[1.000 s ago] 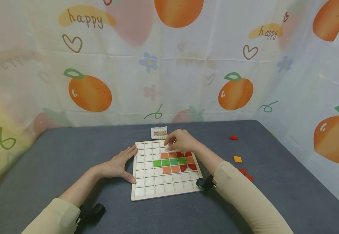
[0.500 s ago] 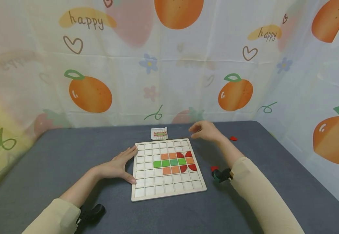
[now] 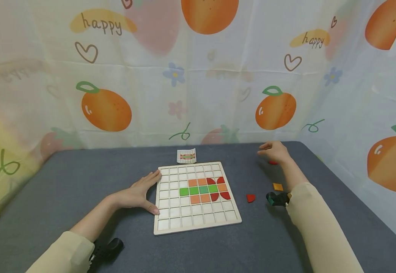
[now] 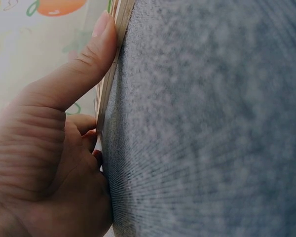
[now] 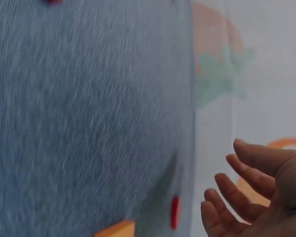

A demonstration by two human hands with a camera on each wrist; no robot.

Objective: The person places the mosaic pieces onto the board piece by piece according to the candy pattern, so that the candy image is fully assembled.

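Observation:
A pale wooden grid board (image 3: 170, 221) lies on the dark table, with green, orange and red pieces set in its middle and right squares. Against its left edge rests my left hand (image 3: 134, 195), thumb and fingers spread. In the left wrist view, the thumb (image 4: 81, 74) lies over the board's edge (image 4: 108, 89). My right hand (image 3: 276, 152) is raised over the far right of the table, close above a red piece (image 3: 273, 162). The right wrist view has this hand (image 5: 266, 190) with loosely bent fingers and nothing between them.
A small pattern card (image 3: 186, 156) lies behind the board. Right of the board are a red quarter-round piece (image 3: 250, 198) and a yellow-orange square tile (image 3: 278, 187). A printed curtain (image 3: 215, 98) hangs behind the table.
My right hand has moved from over the board's far side to the far right of the table, uncovering the red piece beside the board. The left hand has stayed put.

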